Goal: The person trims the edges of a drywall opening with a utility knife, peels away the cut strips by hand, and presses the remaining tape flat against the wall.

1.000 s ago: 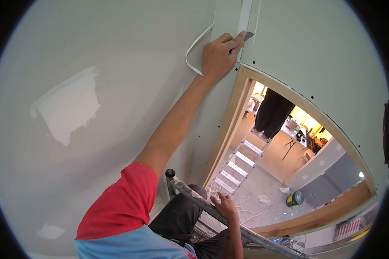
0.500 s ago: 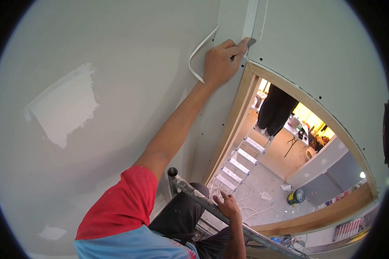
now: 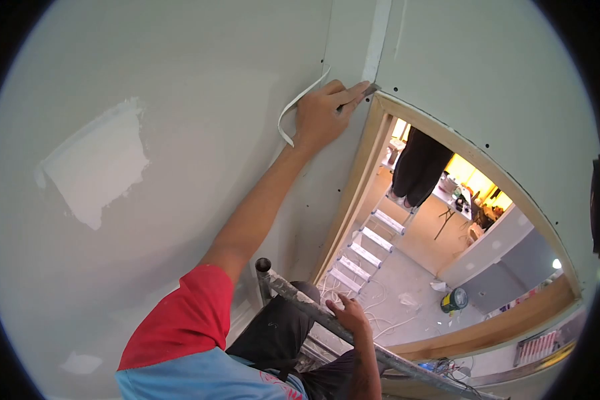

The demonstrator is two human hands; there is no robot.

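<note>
My left hand (image 3: 321, 115) is raised to the wall, its fingers closed on a putty knife (image 3: 372, 89). Only the small grey blade shows, pressed at the wall corner just above the door frame's upper corner; any handle is hidden in the hand. A thin white strip (image 3: 283, 115), like paper tape, curves beside this hand and wrist; where it is held cannot be made out. Above the blade, a white taped joint (image 3: 378, 40) runs up the corner. My right hand (image 3: 349, 315) rests at a metal scaffold rail (image 3: 300, 298) with its fingers apart.
A wooden door frame (image 3: 361, 193) opens onto a room below. A person's dark-trousered legs (image 3: 420, 167) stand on a ladder (image 3: 365, 253). Cables (image 3: 380, 307) and a bucket (image 3: 455, 301) lie on that floor. White filler (image 3: 100, 167) marks the left wall.
My left hand has slid down the corner with the putty knife, nearer the door frame. The white strip has moved down along with it. My right hand stays at the rail.
</note>
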